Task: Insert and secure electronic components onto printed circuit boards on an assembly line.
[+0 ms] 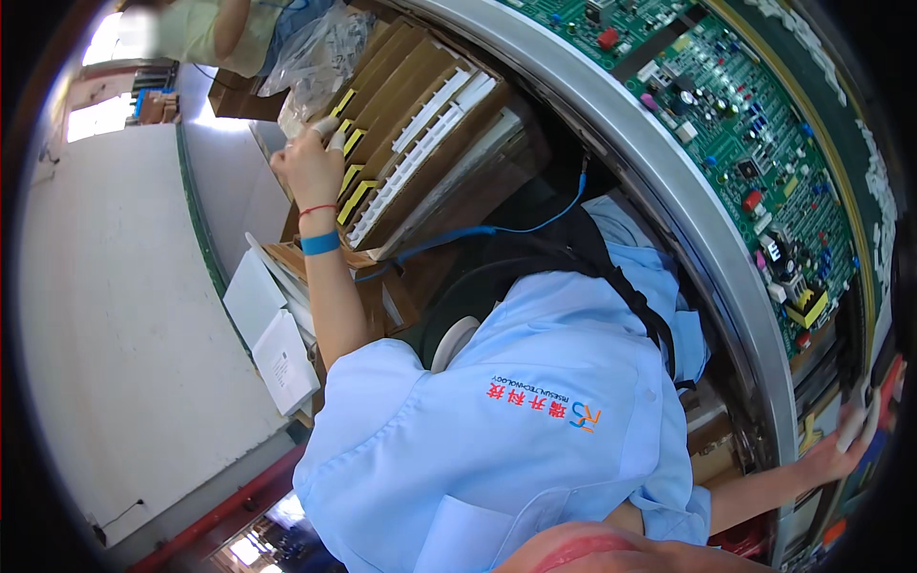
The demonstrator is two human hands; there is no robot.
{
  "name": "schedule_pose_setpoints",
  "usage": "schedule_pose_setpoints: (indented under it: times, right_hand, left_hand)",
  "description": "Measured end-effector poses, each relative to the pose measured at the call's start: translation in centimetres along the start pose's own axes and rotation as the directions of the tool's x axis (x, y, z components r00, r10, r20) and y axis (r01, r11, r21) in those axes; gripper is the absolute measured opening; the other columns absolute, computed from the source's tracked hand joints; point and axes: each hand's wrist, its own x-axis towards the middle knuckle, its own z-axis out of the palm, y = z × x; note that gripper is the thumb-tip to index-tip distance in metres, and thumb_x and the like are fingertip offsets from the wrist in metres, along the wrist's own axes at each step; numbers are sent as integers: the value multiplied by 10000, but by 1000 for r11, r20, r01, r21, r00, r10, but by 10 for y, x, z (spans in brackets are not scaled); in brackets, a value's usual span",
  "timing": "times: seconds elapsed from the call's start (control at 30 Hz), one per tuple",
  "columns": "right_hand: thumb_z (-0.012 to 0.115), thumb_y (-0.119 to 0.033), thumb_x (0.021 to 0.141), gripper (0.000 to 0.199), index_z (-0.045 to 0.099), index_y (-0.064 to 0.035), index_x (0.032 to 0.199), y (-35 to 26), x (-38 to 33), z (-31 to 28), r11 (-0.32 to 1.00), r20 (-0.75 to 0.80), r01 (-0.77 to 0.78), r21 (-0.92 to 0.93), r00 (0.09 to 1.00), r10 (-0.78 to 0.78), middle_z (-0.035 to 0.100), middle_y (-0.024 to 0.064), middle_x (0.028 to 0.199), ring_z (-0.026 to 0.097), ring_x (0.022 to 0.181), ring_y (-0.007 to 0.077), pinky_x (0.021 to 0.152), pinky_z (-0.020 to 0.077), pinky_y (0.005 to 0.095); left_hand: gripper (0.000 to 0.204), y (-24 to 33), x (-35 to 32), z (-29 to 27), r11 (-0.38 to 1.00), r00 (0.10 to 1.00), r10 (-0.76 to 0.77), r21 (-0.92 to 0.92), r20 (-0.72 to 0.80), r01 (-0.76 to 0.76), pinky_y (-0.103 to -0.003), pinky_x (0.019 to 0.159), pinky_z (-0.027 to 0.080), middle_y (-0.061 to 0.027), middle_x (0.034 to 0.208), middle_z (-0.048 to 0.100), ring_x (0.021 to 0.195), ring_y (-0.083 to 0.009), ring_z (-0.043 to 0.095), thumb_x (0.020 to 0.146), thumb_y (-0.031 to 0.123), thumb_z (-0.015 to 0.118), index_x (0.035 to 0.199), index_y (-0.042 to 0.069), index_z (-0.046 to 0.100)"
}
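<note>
My left hand [310, 167] reaches over a cardboard box [411, 81] with upright dividers. Pale covers sit on its thumb and forefinger, which point at the yellow-topped parts [353, 143] between the dividers. A small gap shows between those two fingertips, and the other fingers are bent. White comb-like strips [435, 129] stand in the box's near rows. Far to the right, my right hand [839, 449] is blurred at the picture's rim, also with pale finger covers. A red thing [893, 382] shows at its fingers; whether they grip it I cannot tell.
A green circuit board [726, 115] full of components lies beyond a curved metal rail [707, 196]. A blue cord [487, 230] runs toward the rail. Clear plastic bags [320, 57] lie behind the box, near another person's arm [229, 29]. White papers [282, 358] lean at left.
</note>
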Motion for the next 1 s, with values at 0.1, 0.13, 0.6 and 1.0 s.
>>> schedule_pose_setpoints:
  times: [0.1,0.13,0.6,1.0]
  right_hand:
    - [505,-103,958,388,495,80,1300,-21,33,43,994,229,10,105,973,-34,540,151,1284,569,986,167,850,441,262]
    - [501,-108,952,396,494,77,1302,-20,46,58,988,298,-52,143,955,7,531,155,1293,568,1005,172,856,438,266]
    - [543,-123,953,398,464,-68,1339,-107,69,187,810,683,-373,453,729,-46,544,64,1099,646,784,126,539,500,174]
    - [702,-215,796,483,560,-22,1216,-109,79,213,853,725,-255,455,662,-190,574,140,1229,566,740,90,671,480,213]
  left_hand:
    - [197,-17,-7,53,1000,998,-28,-8,53,29,-408,837,362,-42,857,698,842,-232,653,774,231,690,967,218,730]
    - [190,-19,-3,67,999,997,-39,-30,61,41,-419,824,400,-53,858,695,833,-245,658,768,220,686,952,216,733]
    - [359,-40,24,94,958,868,157,-287,471,-18,-429,910,451,-177,1154,566,1098,-380,546,802,44,647,1149,66,554]
    - [244,-44,49,39,419,931,-156,-832,329,364,-339,872,502,-125,1121,633,1015,-244,626,918,66,529,1146,8,592]
